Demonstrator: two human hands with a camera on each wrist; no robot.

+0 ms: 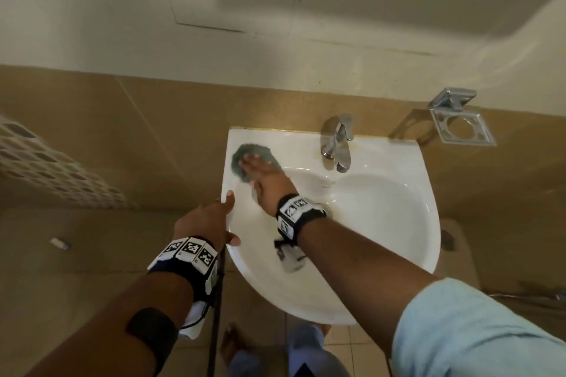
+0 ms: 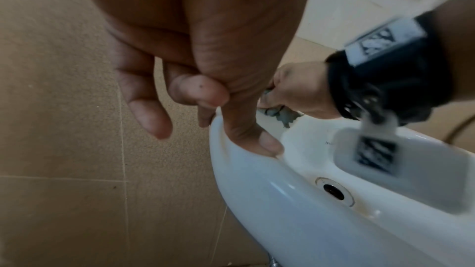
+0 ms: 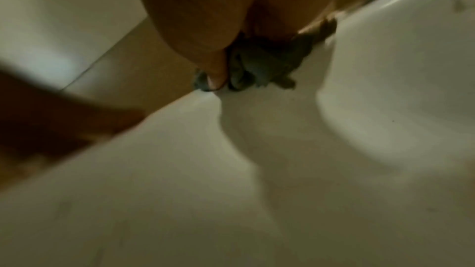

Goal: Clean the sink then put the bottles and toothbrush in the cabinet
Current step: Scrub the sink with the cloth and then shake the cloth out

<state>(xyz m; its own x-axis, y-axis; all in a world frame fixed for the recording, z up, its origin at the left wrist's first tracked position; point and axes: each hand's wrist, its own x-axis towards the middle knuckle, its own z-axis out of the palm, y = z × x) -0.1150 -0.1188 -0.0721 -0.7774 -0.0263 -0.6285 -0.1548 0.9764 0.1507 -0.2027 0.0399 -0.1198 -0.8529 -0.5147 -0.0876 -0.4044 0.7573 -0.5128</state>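
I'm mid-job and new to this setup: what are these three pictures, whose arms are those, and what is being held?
No machine here: a person works with bare hands, wearing cameras. The top picture is from the head, the others from each wrist. The right hand presses a grey-green cloth flat on the back left corner of the white sink, near the tap. The left hand grips the sink's left rim, thumb on top. An empty metal holder hangs on the wall.
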